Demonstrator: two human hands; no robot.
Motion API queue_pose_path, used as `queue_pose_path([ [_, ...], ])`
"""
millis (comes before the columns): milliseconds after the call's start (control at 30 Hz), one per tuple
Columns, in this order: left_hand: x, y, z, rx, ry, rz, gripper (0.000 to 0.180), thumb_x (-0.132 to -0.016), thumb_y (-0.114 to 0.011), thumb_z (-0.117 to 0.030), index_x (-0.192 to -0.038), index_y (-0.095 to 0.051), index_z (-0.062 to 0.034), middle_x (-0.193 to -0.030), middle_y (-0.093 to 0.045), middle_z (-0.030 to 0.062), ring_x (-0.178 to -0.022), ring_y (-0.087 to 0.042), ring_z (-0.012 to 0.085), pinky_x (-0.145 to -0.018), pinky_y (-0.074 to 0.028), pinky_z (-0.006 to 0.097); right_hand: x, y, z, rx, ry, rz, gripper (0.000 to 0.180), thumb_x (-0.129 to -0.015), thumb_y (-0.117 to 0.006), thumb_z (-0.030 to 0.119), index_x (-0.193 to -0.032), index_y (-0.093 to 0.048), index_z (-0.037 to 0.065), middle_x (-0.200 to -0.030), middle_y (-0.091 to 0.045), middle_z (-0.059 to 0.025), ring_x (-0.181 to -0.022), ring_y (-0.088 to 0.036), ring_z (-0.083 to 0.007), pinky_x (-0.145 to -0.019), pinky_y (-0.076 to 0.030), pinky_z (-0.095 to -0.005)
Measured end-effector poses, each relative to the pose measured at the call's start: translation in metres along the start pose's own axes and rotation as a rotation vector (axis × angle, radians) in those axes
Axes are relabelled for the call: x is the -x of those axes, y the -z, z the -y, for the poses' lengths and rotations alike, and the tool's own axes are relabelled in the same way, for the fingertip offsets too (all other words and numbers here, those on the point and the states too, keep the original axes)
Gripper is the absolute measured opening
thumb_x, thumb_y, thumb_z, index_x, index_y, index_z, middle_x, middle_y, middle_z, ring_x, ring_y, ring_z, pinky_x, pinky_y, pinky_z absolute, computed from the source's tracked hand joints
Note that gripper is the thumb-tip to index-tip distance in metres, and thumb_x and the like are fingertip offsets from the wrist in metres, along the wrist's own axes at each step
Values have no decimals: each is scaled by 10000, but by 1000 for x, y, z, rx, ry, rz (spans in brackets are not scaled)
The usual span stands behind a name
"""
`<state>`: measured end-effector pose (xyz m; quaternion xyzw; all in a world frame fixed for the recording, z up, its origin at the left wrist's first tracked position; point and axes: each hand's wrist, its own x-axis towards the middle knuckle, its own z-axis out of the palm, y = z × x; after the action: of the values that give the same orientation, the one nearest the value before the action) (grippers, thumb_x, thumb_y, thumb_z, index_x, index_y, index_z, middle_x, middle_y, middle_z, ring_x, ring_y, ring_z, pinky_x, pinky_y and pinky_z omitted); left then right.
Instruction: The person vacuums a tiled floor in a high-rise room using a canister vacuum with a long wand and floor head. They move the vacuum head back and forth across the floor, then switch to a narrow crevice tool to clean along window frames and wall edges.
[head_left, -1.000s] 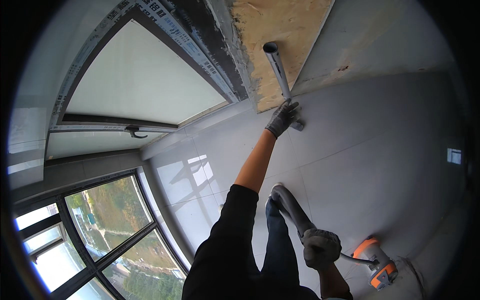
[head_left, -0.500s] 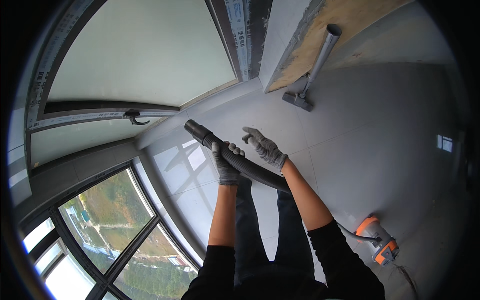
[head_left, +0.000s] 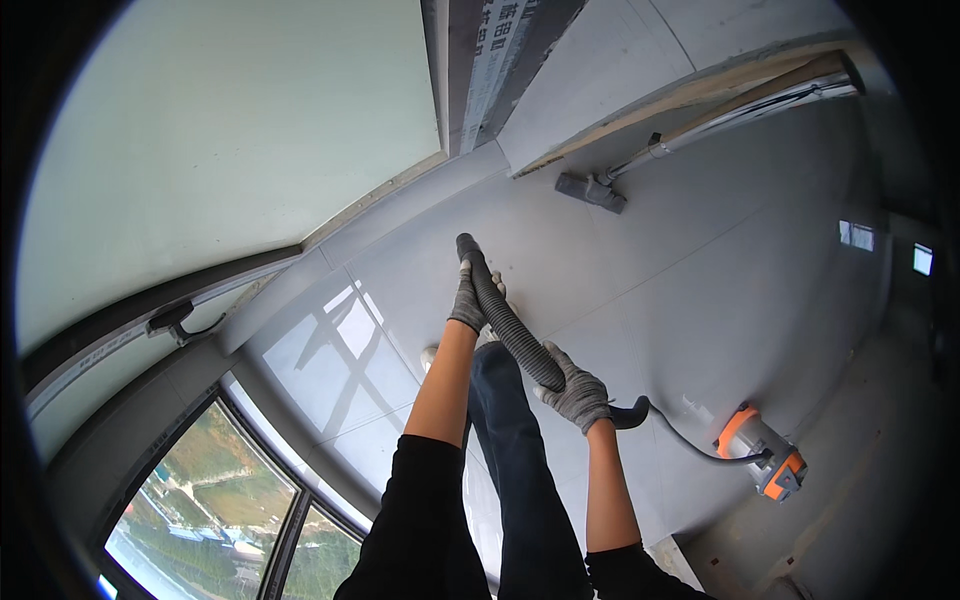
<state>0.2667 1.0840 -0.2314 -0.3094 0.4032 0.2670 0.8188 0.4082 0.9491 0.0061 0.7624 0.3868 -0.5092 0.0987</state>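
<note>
A black ribbed vacuum hose [head_left: 516,338] runs slantwise across the middle, its smooth cuff [head_left: 466,245] pointing away from me. My left hand [head_left: 468,303], in a grey knit glove, is wrapped round the hose just behind that cuff. Farther down, my right hand [head_left: 578,391], gloved the same way, grips the hose with its fingers closed round it. Beyond the right hand the hose bends and leads to an orange and grey canister vacuum [head_left: 760,452] on the floor at the right.
A floor nozzle [head_left: 591,192] on a metal tube [head_left: 720,118] leans by the wall end at the upper right. Grey tiles [head_left: 660,290] cover the floor. On the left are a frosted panel [head_left: 230,130] with a dark handle [head_left: 182,322] and a window [head_left: 215,480].
My right hand, open and off the hose before, has closed round it lower down. The left hand and cuff have shifted right. My view has turned, with the tube now more at the right.
</note>
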Motion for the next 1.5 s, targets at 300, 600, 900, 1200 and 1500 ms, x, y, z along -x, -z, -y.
queue_pose_path([
  [300, -213, -18, -84, -237, 109, 71, 591, -859, -612, -552, -1111, -426, -51, -735, -577, 153, -557, -592, 269, -509, -559, 420, -182, -62, 23, -145, -109, -290, 765, -791, -728, 299, -1456, -350, 301, -1149, -621, -136, -1018, -642, -320, -910, -514, -404],
  [600, -303, -50, -81, -35, 94, 106, 549, -883, -591, -460, -1116, -361, -19, -808, -562, 172, -589, -584, 272, -537, -545, 421, -252, -34, -1, -224, 39, -502, 700, -808, -730, 293, -1433, -414, 273, -994, -643, -125, -867, -672, -286, -809, -550, -394],
  [900, -318, -73, -79, 159, 110, 144, 349, -885, -573, -361, -1009, -449, -60, -779, -538, 144, -609, -560, 266, -572, -537, 403, -277, -19, -16, -235, 143, -609, 690, -772, -772, 210, -1395, -477, 245, -1047, -657, -90, -904, -673, -245, -821, -550, -371],
  [1200, -316, -47, -92, 266, -80, 34, 399, -878, -579, -297, -1106, -449, 4, -764, -537, 141, -645, -557, 259, -595, -550, 385, -285, -23, -30, -494, 245, -454, 658, -797, -754, 175, -1390, -473, 119, -1312, -585, -97, -1146, -605, -220, -994, -475, -339],
  [1500, -262, 12, -139, 222, -162, 129, 408, -902, -510, -306, -1100, -431, 42, -810, -549, 156, -653, -566, 257, -595, -557, 367, -274, -59, -15, -457, 250, -340, 656, -765, -774, 218, -1363, -506, 181, -1265, -617, -80, -1136, -615, -239, -970, -487, -341],
])
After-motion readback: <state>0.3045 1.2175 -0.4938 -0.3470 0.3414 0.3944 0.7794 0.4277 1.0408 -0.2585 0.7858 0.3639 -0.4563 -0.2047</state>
